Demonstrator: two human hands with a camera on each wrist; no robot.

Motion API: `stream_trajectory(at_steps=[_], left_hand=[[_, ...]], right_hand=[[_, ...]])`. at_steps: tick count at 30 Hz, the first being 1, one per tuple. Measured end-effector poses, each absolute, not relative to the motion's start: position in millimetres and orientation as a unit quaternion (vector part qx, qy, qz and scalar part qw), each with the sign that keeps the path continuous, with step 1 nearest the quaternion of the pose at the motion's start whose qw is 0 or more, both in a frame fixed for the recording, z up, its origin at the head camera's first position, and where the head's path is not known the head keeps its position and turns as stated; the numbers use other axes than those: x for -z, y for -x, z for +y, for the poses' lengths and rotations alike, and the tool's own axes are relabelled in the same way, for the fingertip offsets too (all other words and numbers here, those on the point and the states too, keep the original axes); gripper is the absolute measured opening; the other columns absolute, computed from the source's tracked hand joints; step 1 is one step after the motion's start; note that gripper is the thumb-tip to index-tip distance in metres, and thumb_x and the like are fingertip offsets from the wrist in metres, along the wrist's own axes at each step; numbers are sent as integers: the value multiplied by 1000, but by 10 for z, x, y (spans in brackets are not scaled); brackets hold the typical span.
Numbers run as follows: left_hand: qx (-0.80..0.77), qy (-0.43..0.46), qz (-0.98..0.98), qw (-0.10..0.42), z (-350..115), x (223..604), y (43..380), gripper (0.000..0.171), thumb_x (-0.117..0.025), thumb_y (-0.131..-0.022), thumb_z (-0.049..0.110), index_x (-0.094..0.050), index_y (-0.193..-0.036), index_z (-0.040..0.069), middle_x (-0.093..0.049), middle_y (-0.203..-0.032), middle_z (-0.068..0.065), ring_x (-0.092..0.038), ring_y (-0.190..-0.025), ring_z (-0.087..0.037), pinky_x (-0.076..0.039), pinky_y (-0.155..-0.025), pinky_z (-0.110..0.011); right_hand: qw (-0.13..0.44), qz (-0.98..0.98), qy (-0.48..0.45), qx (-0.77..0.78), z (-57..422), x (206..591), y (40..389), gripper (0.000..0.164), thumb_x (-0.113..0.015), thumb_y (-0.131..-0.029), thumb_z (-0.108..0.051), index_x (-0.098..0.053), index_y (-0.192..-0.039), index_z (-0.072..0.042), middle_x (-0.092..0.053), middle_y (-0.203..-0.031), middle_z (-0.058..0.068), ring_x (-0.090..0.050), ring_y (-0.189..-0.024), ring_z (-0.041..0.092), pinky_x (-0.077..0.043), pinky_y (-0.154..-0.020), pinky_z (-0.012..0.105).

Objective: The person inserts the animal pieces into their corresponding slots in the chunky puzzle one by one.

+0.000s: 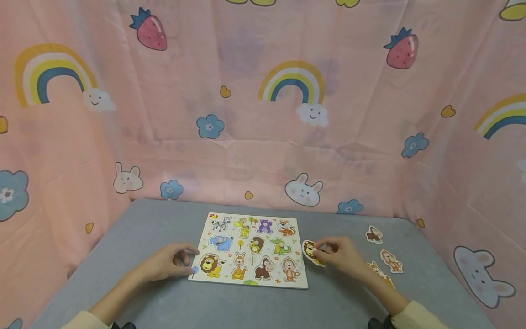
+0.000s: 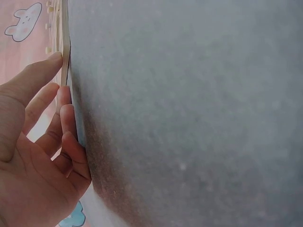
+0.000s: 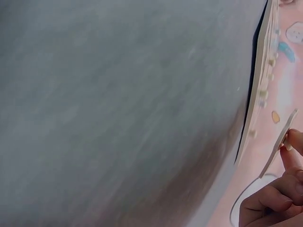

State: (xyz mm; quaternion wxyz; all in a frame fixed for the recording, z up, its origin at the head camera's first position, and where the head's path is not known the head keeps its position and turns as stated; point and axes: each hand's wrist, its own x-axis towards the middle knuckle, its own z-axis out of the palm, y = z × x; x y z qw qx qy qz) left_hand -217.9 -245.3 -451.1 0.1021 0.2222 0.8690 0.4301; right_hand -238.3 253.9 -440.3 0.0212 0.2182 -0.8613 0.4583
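A wooden animal puzzle board (image 1: 236, 279) lies flat on the grey table, with zebra, giraffe, elephant, crocodile and other animals in rows. My left hand (image 1: 170, 262) is at its left edge, thumb near the front corner and index finger further back, both touching the rim. In the left wrist view, the thumb (image 2: 45, 66) lies against the board's side and the other fingers are loosely bent. My right hand (image 1: 341, 256) pinches a lion puzzle piece (image 1: 309, 250) between thumb and fingertips, just right of the board. That piece shows edge-on in the right wrist view, tilted.
Loose pieces lie to the right: a brown animal piece (image 1: 374, 235), a monkey piece (image 1: 391, 261) and a kangaroo piece (image 1: 378, 270) partly behind the right forearm. A pink patterned curtain (image 1: 242, 164) surrounds the table (image 1: 164, 219) at the back and sides.
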Motion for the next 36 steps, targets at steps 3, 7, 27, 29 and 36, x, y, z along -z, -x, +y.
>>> stream_trajectory(at_steps=[3, 7, 27, 29, 36], left_hand=[[-434, -224, 867, 102, -2456, 4512, 2178, 42, -83, -84, 13, -65, -121, 2, -58, -86, -4, -49, -63, -11, -39, -55, -24], [-429, -224, 869, 102, -2460, 4524, 2188, 42, -83, -84, 13, -65, -121, 2, -58, -85, -3, -48, -62, -10, -39, -55, -24], [-438, -226, 864, 101, -2441, 4503, 2172, 43, -83, -84, 9, -64, -122, 0, -57, -85, -4, -49, -64, -12, -39, -56, -24], [-438, -227, 864, 101, -2440, 4498, 2170, 43, -83, -84, 9, -64, -122, 0, -57, -85, -4, -49, -64, -12, -39, -56, -24], [-436, -220, 866, 103, -2436, 4484, 2158, 42, -83, -84, 10, -65, -120, 1, -57, -85, -4, -49, -65, -14, -38, -57, -25]], right_hand=[[22, -855, -237, -462, 2463, 4405, 2401, 8, -78, -91, -16, -76, -95, -9, -39, -57, -8, -30, -50, 3, -29, -47, 23], [15, -849, -250, -465, 2355, 4407, 2419, 9, -78, -92, -16, -76, -95, -8, -39, -57, -9, -31, -50, 3, -29, -47, 23], [-24, -815, -284, -504, 1773, 4367, 2489, 7, -77, -92, -9, -76, -96, -4, -37, -59, -6, -31, -51, 5, -27, -48, 23], [-30, -811, -284, -511, 1724, 4369, 2492, 7, -77, -92, -9, -76, -97, -4, -38, -59, -5, -31, -51, 5, -27, -47, 23], [-26, -796, -307, -521, 1556, 4364, 2505, 6, -76, -92, -8, -75, -95, -3, -39, -59, -3, -30, -49, 5, -29, -46, 23]])
